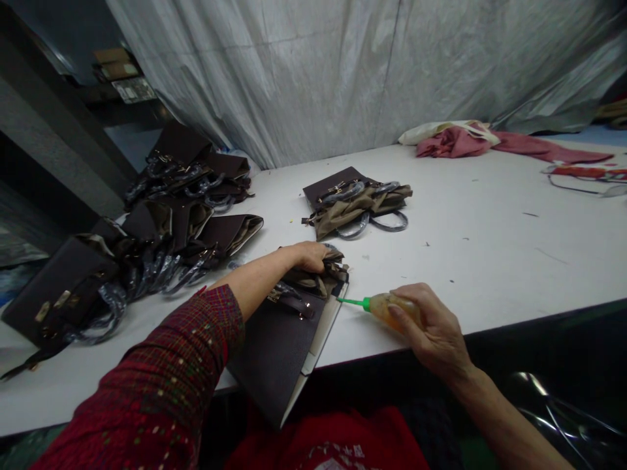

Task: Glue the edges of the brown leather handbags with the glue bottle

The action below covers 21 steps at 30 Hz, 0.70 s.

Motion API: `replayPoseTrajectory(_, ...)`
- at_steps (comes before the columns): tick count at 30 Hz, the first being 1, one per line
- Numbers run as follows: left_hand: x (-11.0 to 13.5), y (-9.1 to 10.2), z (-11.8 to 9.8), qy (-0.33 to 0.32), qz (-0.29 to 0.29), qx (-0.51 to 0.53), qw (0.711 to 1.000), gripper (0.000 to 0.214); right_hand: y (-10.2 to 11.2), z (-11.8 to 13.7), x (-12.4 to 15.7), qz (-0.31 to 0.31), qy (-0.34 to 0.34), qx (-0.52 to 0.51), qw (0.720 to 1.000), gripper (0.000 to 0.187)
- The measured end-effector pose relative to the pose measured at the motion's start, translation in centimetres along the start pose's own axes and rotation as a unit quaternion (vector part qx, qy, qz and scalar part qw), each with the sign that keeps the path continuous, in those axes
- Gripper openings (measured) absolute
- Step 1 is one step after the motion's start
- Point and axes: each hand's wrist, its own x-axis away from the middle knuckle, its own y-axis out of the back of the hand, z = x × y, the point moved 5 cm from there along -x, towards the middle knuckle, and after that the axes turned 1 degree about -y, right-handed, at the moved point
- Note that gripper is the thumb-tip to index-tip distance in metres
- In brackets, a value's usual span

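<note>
A dark brown handbag (281, 346) lies at the near edge of the white table (490, 235), partly hanging over it. My left hand (309, 254) is closed on the bag's top, gripping its olive lining and flap. My right hand (431, 326) is wrapped round a small squeeze bottle (386, 308) of amber liquid. The bottle's green nozzle (351, 301) points left and touches the bag's light-coloured side edge.
Another brown handbag (355, 199) with wrapped handles lies mid-table. A heap of several similar bags (147, 241) covers the left side. Pink cloth (460, 140) lies at the far right, and a grey sheet (343, 72) hangs behind the table.
</note>
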Motion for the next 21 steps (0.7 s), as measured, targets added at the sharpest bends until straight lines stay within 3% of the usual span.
replayPoseTrajectory(4, 0.0, -0.1, 0.1, 0.006, 0.002, 0.009, 1.000, 0.036, -1.1, 0.6, 0.4, 0.097, 0.016, -0.043, 0.994, 0.010)
replayPoseTrajectory(9, -0.4, -0.3, 0.4, 0.007, 0.004, 0.017, 1.000, 0.039, 0.0, 0.5, 0.7, -0.013, 0.022, 0.004, 1.000, 0.015)
replayPoseTrajectory(14, -0.4, -0.3, 0.4, 0.001, 0.002, 0.021, 1.000, 0.040, -0.6, 1.0, 1.1, 0.088, 0.038, -0.036, 0.995, 0.013)
replayPoseTrajectory(18, -0.2, -0.2, 0.2, -0.005, 0.001, 0.025, 1.000, 0.042, 0.0, 0.9, 1.0, 0.012, 0.033, -0.014, 0.999, 0.018)
replayPoseTrajectory(21, -0.1, -0.2, 0.2, -0.007, 0.001, 0.024, 1.000, 0.043, -0.3, 1.3, 1.3, 0.036, 0.045, -0.020, 0.998, 0.016)
